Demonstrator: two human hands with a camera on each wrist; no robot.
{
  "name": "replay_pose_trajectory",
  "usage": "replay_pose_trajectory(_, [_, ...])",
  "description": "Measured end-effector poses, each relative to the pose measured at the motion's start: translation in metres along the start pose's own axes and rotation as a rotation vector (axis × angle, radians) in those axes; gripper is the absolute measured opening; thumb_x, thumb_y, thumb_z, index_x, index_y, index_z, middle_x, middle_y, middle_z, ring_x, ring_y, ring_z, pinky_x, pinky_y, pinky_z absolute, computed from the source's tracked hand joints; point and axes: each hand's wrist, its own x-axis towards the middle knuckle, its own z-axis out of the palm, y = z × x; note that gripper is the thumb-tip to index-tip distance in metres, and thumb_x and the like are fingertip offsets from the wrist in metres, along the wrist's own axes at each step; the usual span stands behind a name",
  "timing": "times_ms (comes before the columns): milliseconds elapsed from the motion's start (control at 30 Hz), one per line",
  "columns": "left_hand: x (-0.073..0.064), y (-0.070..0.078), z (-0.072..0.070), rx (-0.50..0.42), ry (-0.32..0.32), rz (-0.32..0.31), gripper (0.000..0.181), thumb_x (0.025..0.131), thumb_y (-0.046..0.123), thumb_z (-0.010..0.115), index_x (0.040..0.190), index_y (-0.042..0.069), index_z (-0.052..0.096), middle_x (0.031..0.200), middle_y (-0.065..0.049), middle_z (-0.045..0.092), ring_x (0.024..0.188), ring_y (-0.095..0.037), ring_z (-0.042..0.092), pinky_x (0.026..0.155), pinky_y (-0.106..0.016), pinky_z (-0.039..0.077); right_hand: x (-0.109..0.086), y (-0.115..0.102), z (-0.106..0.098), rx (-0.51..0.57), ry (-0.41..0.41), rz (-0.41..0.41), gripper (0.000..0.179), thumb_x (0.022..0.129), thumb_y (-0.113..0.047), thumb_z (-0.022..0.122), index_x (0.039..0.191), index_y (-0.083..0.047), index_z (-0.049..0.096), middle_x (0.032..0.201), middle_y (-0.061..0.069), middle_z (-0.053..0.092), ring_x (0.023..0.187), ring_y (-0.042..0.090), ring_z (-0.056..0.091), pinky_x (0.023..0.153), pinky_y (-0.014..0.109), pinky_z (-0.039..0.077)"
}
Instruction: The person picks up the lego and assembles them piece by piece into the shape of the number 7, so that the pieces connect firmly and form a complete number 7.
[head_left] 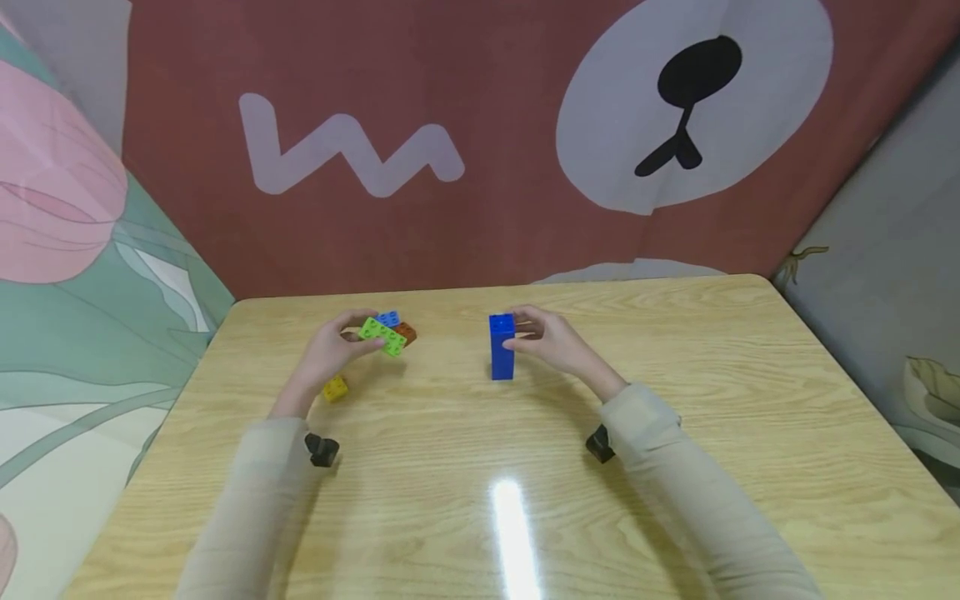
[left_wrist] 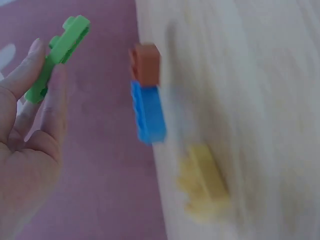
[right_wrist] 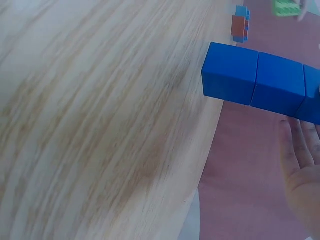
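Between the thumb and fingers of my left hand (head_left: 327,348) is a lime green toy building brick (head_left: 383,337), held above the table with its studs showing. The left wrist view shows the same green brick (left_wrist: 59,59) edge-on in the fingertips. My right hand (head_left: 555,338) grips the upper part of an upright stack of dark blue bricks (head_left: 502,357). Joints between the blue blocks (right_wrist: 255,80) show in the right wrist view; whether the stack's foot touches the table I cannot tell. The hands are apart.
Behind the green brick sit a light blue brick (head_left: 388,318) and an orange-brown brick (head_left: 407,332), side by side. A yellow brick (head_left: 335,388) lies near my left wrist. The wooden table (head_left: 420,467) ends at a printed cloth backdrop (head_left: 360,242).
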Motion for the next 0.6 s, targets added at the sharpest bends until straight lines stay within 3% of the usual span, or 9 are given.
replay_pose_trajectory(400, [-0.004, 0.046, 0.026, -0.22, 0.003, 0.053, 0.056, 0.086, 0.026, 0.072, 0.136, 0.016, 0.049, 0.131, -0.007, 0.052, 0.09, 0.0, 0.062, 0.078, -0.019, 0.051, -0.001, -0.002, 0.001, 0.023, 0.019, -0.004, 0.055, 0.091, -0.02, 0.066, 0.139, -0.004, 0.045, 0.135, 0.019, 0.055, 0.125, 0.035, 0.053, 0.101, 0.047, 0.049])
replay_pose_trajectory(600, [-0.004, 0.063, 0.044, -0.271, 0.026, 0.074, 0.05, 0.085, 0.02, 0.073, 0.13, 0.013, 0.052, 0.103, -0.004, 0.062, 0.077, -0.001, 0.059, 0.064, -0.018, 0.046, -0.001, -0.002, 0.002, 0.036, 0.037, -0.035, 0.055, 0.089, -0.02, 0.068, 0.139, -0.007, 0.047, 0.138, 0.015, 0.052, 0.128, 0.033, 0.05, 0.106, 0.047, 0.045])
